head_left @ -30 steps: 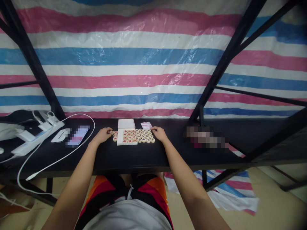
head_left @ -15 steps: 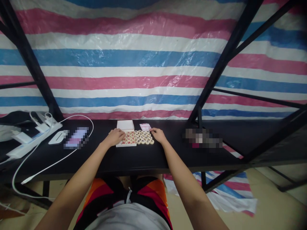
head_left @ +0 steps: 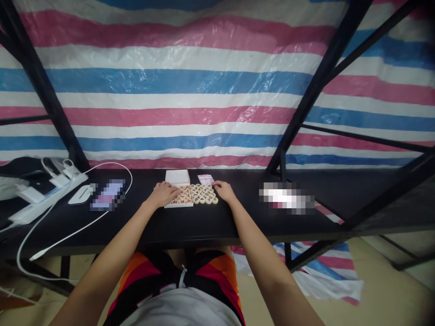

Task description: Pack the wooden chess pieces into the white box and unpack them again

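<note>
A white open box (head_left: 178, 205) on the black table holds round Chinese chess pieces (head_left: 185, 195) with red characters. My left hand (head_left: 164, 194) lies over the box's left side, fingers stretched out and their tips on or just above the red pieces. Right beside the box, several rows of Chinese chess pieces with dark characters (head_left: 203, 194) lie face up on the table. My right hand (head_left: 224, 191) is at the right edge of these rows, its fingers apart and a fingertip at the far right corner piece. Some red pieces are hidden under my left hand.
Behind the box lies its white lid (head_left: 177, 176), with a pink and white paper slip (head_left: 205, 179) to the right. A power strip (head_left: 47, 199), white cables and a blurred phone (head_left: 108, 194) occupy the left. Another blurred item (head_left: 285, 198) sits right. Black metal posts (head_left: 299, 106) frame the table.
My left hand has shifted slightly right, farther over the red pieces in the box. My right hand has hardly moved. The blurred item at right looks brighter.
</note>
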Available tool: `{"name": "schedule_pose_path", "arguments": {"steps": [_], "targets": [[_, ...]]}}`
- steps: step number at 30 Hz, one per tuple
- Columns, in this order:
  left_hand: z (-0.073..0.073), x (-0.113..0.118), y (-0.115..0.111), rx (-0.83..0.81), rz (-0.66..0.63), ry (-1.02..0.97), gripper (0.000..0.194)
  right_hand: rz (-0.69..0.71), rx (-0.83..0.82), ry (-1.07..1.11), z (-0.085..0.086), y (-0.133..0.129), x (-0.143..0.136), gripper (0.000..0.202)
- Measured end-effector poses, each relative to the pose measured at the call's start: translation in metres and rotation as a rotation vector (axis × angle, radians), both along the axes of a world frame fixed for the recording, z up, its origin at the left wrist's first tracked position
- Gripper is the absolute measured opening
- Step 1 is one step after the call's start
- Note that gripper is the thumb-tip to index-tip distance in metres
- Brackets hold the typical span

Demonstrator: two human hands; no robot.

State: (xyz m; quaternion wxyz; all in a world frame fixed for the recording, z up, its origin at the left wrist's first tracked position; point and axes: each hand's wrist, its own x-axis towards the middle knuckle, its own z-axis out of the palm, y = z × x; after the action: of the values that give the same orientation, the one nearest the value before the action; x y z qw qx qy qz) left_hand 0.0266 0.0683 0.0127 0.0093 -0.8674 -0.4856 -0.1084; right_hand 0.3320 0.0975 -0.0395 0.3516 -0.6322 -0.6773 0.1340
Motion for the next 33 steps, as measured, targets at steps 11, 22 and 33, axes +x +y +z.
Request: {"name": "schedule_pose_path", "arguments": {"steps": [11, 22, 33], "targets": [[0.01, -0.076, 0.013, -0.037, 0.469, -0.125, 0.054, -0.008, -0.001, -0.001, -0.001, 0.0, 0.0, 0.029], [0.003, -0.077, 0.013, -0.154, 0.391, -0.159, 0.037, 0.002, -0.007, -0.017, 0.0, 0.001, 0.001, 0.029], [0.001, -0.081, 0.012, -0.165, 0.408, -0.212, 0.022, -0.004, -0.008, -0.014, -0.002, 0.001, 0.001, 0.028]]}}
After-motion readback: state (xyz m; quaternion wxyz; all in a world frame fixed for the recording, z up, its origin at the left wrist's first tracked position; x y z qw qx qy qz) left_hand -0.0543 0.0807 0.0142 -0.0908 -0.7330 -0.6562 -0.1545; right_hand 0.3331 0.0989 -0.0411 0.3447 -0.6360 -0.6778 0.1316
